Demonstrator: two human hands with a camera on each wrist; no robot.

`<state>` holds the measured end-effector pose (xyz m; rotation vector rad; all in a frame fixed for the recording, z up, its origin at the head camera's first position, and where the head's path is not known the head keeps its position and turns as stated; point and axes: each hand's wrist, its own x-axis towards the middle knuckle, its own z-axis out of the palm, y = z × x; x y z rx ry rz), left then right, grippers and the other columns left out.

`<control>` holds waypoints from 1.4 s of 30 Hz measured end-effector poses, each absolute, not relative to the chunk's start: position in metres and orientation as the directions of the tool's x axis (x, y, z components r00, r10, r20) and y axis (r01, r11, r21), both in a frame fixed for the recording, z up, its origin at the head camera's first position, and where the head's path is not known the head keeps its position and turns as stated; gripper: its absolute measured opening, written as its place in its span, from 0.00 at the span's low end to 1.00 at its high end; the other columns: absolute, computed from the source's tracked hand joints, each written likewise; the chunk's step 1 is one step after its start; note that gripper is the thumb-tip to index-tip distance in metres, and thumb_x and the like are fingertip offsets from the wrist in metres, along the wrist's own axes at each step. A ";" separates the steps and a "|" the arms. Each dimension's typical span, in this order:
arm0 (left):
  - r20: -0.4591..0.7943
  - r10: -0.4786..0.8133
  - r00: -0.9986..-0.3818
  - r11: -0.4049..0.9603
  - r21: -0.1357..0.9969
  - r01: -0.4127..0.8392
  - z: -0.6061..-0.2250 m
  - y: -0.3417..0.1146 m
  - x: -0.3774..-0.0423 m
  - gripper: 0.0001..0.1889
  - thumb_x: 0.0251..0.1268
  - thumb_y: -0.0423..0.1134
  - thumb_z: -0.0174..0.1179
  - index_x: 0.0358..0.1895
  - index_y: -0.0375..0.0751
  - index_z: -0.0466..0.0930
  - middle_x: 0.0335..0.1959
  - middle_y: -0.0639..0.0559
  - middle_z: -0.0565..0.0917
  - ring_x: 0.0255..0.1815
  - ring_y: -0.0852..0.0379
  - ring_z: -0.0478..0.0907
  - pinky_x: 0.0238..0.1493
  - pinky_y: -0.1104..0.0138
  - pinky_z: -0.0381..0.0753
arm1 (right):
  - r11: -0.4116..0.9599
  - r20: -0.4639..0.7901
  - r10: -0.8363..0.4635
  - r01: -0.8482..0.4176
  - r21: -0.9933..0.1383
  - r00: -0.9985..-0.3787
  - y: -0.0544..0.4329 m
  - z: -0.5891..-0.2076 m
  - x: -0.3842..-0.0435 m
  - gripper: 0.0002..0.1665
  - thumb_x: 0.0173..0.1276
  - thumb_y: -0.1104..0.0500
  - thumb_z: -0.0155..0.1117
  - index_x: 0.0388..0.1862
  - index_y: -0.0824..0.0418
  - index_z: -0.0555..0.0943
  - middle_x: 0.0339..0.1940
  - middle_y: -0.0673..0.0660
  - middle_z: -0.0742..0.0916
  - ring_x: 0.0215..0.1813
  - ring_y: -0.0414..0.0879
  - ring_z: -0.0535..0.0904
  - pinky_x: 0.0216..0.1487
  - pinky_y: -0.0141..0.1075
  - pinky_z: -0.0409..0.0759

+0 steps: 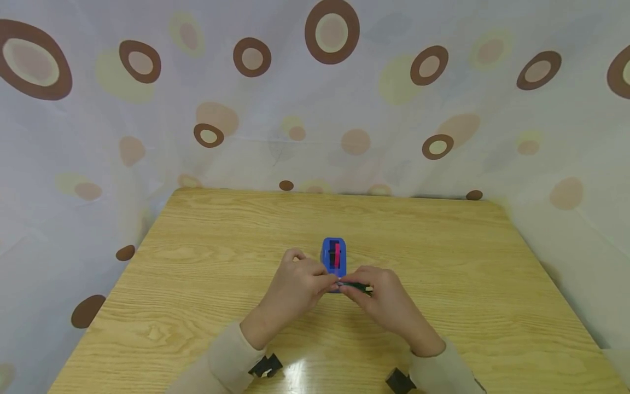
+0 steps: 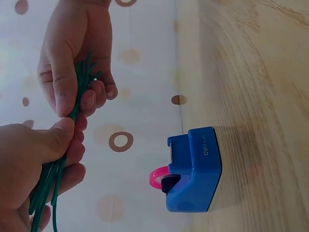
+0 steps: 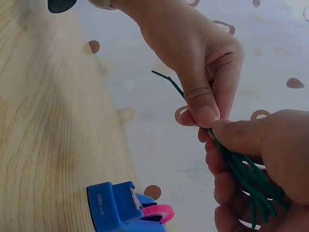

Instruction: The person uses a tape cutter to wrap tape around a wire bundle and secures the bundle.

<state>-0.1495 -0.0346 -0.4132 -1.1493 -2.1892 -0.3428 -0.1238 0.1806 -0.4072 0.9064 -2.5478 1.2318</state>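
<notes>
Both hands meet over the table, pinching one bundle of thin green strands (image 3: 246,176). My left hand (image 1: 297,282) grips it between thumb and fingers, and strands run down through the palm (image 2: 46,186) in the left wrist view. My right hand (image 1: 389,298) pinches the bundle right beside the left fingertips, with short strand ends (image 2: 87,67) showing there. A small pale spot shows on the bundle at the thumbs in the right wrist view. Just beyond the hands stands a blue tape dispenser (image 1: 326,243) with a pink roll (image 2: 157,177); its near end is partly hidden by fingers.
The wood-grain table (image 1: 231,230) extends around the hands. A pale curtain with brown and beige ovals (image 1: 315,109) encloses its back and sides. Black wrist mounts (image 1: 266,365) sit at both sleeve cuffs.
</notes>
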 end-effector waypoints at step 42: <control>0.316 0.663 -0.678 0.428 0.583 0.691 -0.397 -0.046 -0.154 0.09 0.69 0.45 0.63 0.43 0.49 0.91 0.37 0.62 0.87 0.34 0.71 0.79 0.33 0.73 0.77 | 0.546 0.676 -0.514 -0.809 -0.217 -0.528 0.175 -0.411 -0.124 0.04 0.61 0.60 0.73 0.36 0.59 0.89 0.30 0.46 0.87 0.33 0.41 0.78 0.39 0.41 0.72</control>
